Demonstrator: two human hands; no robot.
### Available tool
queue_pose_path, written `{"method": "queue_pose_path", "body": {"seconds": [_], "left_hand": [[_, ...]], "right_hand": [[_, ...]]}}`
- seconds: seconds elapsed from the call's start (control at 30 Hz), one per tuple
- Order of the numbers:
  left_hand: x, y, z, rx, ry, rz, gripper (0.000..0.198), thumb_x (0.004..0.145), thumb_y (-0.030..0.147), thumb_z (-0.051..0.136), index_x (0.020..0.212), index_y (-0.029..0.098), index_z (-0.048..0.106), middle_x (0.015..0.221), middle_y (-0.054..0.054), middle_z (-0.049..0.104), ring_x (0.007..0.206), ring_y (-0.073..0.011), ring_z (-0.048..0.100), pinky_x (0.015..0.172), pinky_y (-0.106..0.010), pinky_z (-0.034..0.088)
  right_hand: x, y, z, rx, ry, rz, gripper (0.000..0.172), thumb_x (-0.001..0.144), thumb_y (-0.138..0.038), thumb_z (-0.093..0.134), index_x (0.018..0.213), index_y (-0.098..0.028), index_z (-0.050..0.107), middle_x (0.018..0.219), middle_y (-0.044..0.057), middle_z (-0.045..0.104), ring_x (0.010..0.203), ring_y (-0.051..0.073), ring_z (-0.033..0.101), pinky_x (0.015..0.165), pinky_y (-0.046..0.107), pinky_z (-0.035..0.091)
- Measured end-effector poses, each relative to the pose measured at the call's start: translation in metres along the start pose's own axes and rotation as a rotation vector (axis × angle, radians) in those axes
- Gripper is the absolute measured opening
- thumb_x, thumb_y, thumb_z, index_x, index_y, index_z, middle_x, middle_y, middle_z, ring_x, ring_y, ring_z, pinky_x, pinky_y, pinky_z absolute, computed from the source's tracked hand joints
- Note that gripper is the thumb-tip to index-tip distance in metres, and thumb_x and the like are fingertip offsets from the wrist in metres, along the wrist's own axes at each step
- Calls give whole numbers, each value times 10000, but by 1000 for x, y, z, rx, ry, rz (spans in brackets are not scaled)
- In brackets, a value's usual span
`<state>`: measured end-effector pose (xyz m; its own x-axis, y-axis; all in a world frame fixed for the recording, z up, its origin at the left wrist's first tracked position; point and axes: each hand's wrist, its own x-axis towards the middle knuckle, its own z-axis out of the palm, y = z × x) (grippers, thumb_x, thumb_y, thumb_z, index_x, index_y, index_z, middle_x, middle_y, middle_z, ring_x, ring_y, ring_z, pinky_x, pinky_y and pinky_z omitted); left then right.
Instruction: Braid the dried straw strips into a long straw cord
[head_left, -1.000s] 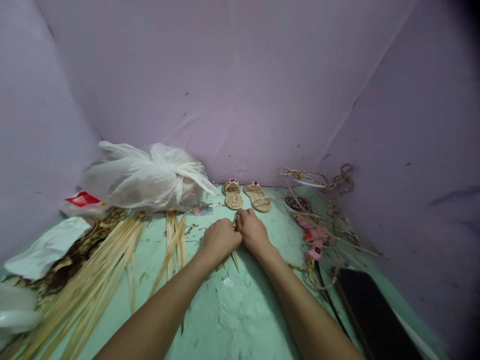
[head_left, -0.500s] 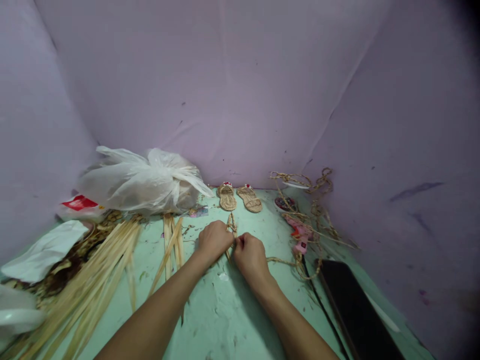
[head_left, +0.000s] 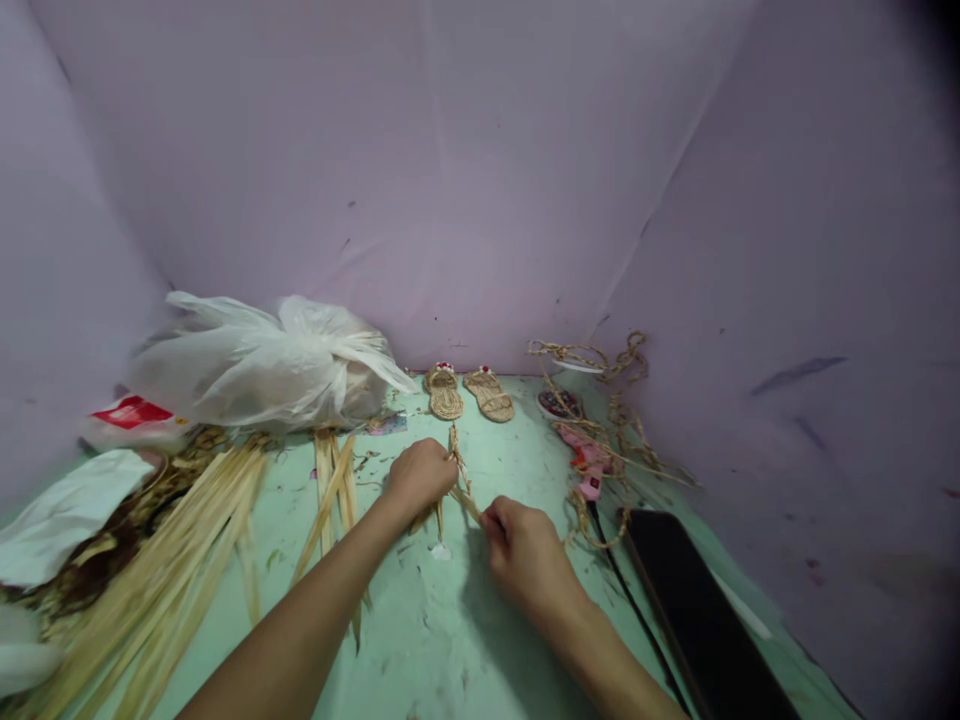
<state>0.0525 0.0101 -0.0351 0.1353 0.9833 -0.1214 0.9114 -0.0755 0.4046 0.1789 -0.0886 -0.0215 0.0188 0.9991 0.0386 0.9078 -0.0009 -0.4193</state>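
Observation:
A small piece of braided tan fibre [head_left: 455, 440] stands up from the closed fingers of my left hand [head_left: 424, 472], near the middle of the green table. From there a flat fibre strand [head_left: 468, 503] runs down to the right, its end pinched by my right hand [head_left: 521, 545]. Loose strand ends hang below my left hand. Just beyond the hands lie two small woven slippers, the left one [head_left: 445, 394] and the right one [head_left: 491, 396], each with red and white beads at its top.
Pale fibre strips [head_left: 180, 560] and a tied white plastic bag [head_left: 292, 365] are on the left. On the right are twisted cord [head_left: 634, 440], a pink glue gun [head_left: 591, 470] with a black cable, a bead dish [head_left: 559, 403] and a long black object [head_left: 697, 610].
My right hand has moved down and right, away from my left hand, drawing the strand out between them. The whole view has shifted slightly.

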Motion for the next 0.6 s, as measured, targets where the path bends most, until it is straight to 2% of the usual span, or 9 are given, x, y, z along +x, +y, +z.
{"method": "queue_pose_path", "body": {"seconds": [0.13,0.2,0.3,0.43,0.53,0.6], "left_hand": [[0,0,-2,-26,-31,1,212,615,217,431,658,138,622,716,-109,641,599,-175,549,477,-243,259],[-1,1,-2,-18,-21,5,209,608,206,433,661,143,625,728,-112,643,614,-178,550,490,-243,265],[-4,1,-1,-1,-3,15,204,614,222,434,652,152,623,730,-120,641,629,-186,551,509,-245,271],[-4,0,-2,-38,9,30,186,627,261,429,582,158,577,635,-97,595,564,-168,509,488,-244,239],[0,-5,0,-144,-11,26,126,585,216,447,469,169,468,468,-21,455,452,-117,396,454,-240,194],[4,-8,1,-269,-68,26,153,557,186,464,427,173,385,398,26,327,398,-84,298,434,-236,164]], "right_hand": [[26,7,-21,-283,-68,134,188,713,-201,465,726,-151,646,740,133,657,662,201,574,519,259,278],[42,6,-27,-349,-104,159,203,688,-191,484,785,-148,657,796,150,660,728,226,588,537,267,296],[63,-3,-23,-311,-110,121,244,716,-242,471,856,-158,653,846,145,660,783,226,592,569,271,321],[83,-11,-3,-200,-54,41,292,762,-352,440,890,-179,638,880,125,661,808,218,591,585,267,330],[93,-6,6,-181,-84,-93,223,755,-284,460,862,-206,640,868,86,667,817,194,588,597,251,325],[96,-1,5,-212,-82,-165,218,766,-245,444,852,-206,640,850,81,667,800,183,586,609,249,325]]}}
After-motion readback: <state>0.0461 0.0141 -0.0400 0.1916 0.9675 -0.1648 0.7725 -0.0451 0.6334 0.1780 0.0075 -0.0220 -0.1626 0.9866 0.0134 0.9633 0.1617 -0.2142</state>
